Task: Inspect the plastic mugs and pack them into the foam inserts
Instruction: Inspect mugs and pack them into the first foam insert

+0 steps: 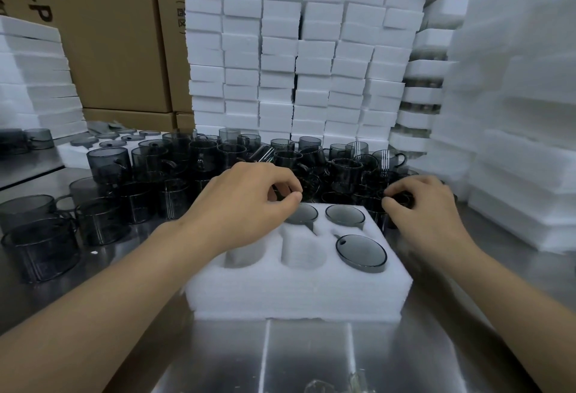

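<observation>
Gripping mug in my right hand, another mug pinched in my left hand, at foam insert far edge. Steel table nearside. Carton: "0-P".

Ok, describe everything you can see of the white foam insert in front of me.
The foam insert is a thick white block, lying flat on the steel table. Round pockets with handle slots are cut in two rows. Grey plastic pieces, mugs or lids, sit in the back middle, back right and front right pockets; front left and front middle are empty. The left hand covers its back left corner, hiding that pocket.
</observation>
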Demonstrator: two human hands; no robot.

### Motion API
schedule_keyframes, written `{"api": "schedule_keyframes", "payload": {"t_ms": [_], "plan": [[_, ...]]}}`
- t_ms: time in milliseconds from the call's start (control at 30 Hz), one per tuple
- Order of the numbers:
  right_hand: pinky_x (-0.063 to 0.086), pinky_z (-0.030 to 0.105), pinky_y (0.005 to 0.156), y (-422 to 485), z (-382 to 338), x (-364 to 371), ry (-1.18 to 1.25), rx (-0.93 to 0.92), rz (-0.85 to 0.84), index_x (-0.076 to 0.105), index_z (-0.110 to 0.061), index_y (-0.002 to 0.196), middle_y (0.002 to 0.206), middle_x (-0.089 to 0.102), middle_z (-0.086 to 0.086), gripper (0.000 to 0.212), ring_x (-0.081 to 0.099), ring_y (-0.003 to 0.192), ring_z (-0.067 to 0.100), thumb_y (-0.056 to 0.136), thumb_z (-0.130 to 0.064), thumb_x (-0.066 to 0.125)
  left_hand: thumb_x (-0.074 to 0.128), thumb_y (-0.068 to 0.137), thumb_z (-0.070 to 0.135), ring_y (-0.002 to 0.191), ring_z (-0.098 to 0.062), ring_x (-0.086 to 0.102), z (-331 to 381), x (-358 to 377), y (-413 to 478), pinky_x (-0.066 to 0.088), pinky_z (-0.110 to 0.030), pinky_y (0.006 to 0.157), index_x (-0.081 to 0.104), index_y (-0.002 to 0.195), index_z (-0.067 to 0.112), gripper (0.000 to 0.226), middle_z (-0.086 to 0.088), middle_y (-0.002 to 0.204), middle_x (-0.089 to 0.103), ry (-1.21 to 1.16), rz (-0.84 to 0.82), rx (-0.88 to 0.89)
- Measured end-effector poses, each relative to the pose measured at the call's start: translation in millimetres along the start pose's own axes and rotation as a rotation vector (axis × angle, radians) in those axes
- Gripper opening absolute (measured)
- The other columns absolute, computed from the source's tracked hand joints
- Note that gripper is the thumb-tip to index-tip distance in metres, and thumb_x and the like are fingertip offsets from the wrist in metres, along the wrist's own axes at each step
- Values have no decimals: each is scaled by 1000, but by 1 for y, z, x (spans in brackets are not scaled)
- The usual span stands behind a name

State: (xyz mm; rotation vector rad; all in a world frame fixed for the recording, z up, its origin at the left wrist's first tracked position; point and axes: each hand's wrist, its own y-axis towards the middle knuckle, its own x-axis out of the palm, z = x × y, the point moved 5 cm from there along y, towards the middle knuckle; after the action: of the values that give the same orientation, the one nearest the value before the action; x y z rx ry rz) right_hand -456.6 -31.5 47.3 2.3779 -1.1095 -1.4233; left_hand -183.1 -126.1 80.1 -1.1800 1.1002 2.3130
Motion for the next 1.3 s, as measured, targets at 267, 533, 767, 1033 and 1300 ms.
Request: {"api": "schedule_keyframes", "payload": {"t_ms": [267,533,767,1033,1300], "plan": [[26,43,110,-10,-18,7,-44,-129,-167,73,-27,69,132,53,-15,27,36,135,17,85,-44,59,61,99,48,95,4,64,0,2,1,58,-41,88,73,101,49,12,28,98,71,-19,-19,23],[20,40,107,-10,-20,0,-52,-154,-269,60,-24,63,142,55,-13,26,35,142,17,84,-19,74,61,99,48,96,5,64,0,2,1,57,-41,88,72,100,49,11,28,99,71,-24,-23,36],[39,46,111,-5,-27,-22,238,-149,-30,58,-13,63,122,66,-11,26,55,129,19,81,-30,65,62,100,47,96,4,64,2,1,1,57,-41,88,73,100,48,11,26,98,71,-17,-21,39],[27,4,98,-23,-60,-29,252,-383,178,64,-21,80,118,64,-8,2,47,121,15,79,-22,62,66,99,50,97,2,63,4,0,0,57,-42,90,63,129,54,31,27,110,64,-45,19,94],[27,8,106,-39,-78,-16,159,-678,224,78,-27,103,126,59,-9,11,41,123,-7,93,-28,72,73,93,55,95,2,65,5,-3,2,54,-33,82,42,148,60,63,30,123,54,-68,124,176]]}}
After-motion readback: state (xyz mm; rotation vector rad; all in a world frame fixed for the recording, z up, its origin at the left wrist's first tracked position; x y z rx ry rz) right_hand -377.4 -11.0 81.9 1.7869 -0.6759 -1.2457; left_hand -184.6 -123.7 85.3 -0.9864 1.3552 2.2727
